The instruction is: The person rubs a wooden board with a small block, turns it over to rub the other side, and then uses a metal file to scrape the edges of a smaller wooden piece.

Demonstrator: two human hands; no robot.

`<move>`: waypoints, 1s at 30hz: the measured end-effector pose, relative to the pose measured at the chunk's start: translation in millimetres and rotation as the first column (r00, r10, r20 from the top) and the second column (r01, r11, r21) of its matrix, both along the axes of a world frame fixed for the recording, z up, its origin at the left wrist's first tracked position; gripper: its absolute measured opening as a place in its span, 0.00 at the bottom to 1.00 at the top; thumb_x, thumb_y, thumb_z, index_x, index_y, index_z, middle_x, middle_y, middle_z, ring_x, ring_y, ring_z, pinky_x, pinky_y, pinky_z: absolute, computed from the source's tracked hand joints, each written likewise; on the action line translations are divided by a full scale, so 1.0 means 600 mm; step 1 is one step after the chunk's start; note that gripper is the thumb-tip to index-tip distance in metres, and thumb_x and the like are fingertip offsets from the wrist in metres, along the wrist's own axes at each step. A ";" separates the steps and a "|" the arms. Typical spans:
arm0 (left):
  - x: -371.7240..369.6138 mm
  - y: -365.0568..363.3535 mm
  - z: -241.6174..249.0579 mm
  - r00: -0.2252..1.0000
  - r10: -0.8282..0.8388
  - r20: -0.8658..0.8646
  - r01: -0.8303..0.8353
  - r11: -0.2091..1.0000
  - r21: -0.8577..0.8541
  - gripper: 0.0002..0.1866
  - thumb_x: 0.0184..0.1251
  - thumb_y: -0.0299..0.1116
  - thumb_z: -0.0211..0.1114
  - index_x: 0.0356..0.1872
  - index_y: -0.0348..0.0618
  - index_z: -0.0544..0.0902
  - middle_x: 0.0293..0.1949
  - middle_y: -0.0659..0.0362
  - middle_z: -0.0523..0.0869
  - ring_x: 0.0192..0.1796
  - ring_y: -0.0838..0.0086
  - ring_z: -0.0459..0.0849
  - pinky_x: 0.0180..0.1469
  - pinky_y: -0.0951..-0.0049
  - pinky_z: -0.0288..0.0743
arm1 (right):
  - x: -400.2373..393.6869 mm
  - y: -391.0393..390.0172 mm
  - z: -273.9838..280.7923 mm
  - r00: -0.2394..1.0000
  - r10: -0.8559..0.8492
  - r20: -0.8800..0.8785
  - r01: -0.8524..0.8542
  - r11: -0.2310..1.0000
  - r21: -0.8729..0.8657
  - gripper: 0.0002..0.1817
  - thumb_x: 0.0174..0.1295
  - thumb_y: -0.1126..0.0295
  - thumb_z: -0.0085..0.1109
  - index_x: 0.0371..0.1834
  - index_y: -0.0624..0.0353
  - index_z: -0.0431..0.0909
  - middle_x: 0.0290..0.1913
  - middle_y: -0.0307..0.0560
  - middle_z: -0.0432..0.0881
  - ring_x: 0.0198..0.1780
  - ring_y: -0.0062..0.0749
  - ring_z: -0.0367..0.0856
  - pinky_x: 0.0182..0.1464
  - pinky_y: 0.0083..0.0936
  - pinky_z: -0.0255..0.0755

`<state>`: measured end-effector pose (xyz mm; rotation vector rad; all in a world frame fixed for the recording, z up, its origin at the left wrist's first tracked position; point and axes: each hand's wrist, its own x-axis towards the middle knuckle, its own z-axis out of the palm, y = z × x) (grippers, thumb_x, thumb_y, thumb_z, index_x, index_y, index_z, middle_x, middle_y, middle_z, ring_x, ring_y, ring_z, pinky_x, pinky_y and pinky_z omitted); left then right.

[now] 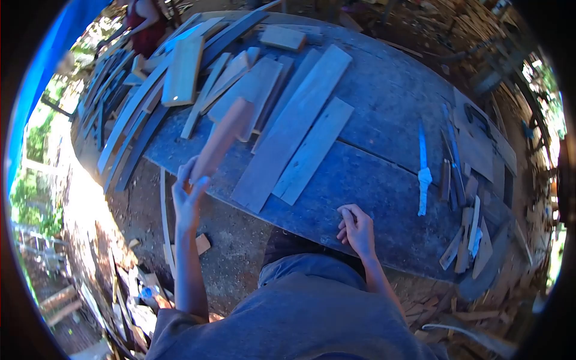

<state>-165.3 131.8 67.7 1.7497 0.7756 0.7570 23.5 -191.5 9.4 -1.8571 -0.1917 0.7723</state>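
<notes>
My left hand [188, 183] is closed around the lower end of a short wooden board [221, 141], raised and tilted above the table's near edge. Its fingers and thumb grip it from opposite sides. My right hand [357, 231] hovers by the table edge near my body, fingers curled in, with nothing visible in them. Between the hands, a long wide plank [294, 132] and a shorter narrow plank [315, 150] lie side by side on the blue-lit table [384, 120]. Right of them rests a long blade [422, 147] with a white-wrapped handle [424, 192].
Stacked boards [135, 114] cover the table's left end, and a small block [283, 38] lies at its far side. Several wood offcuts [465, 246] and a dark clamp-like tool [479, 120] are on the right. Another person [147, 27] stands at the far left. Scrap wood litters the ground.
</notes>
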 end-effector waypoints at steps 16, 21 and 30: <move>0.260 -0.272 -0.146 0.914 -0.305 -0.266 0.401 0.779 0.483 0.31 0.58 0.32 0.73 0.62 0.35 0.72 0.48 0.46 0.73 0.52 0.50 0.71 0.56 0.54 0.69 | 0.104 -0.134 0.035 0.796 -0.389 0.464 0.396 0.914 0.088 0.11 0.77 0.68 0.51 0.48 0.61 0.82 0.27 0.39 0.79 0.23 0.18 0.79 0.26 0.18 0.70; 0.250 -0.228 -0.155 0.954 -0.131 -0.269 0.257 0.818 0.514 0.31 0.60 0.33 0.73 0.63 0.34 0.72 0.49 0.46 0.72 0.53 0.50 0.71 0.57 0.55 0.68 | 0.138 -0.165 0.025 0.615 -0.305 0.727 0.437 0.900 0.008 0.09 0.74 0.71 0.53 0.46 0.61 0.82 0.34 0.44 0.82 0.29 0.25 0.82 0.30 0.23 0.73; 0.258 -0.237 -0.112 0.950 -0.144 -0.276 0.242 0.901 0.360 0.29 0.64 0.36 0.72 0.64 0.37 0.73 0.48 0.50 0.72 0.52 0.55 0.71 0.58 0.56 0.66 | 0.211 -0.230 0.025 0.342 -0.262 0.903 0.620 0.785 -0.007 0.06 0.70 0.74 0.57 0.45 0.59 0.82 0.39 0.49 0.79 0.41 0.45 0.80 0.43 0.37 0.75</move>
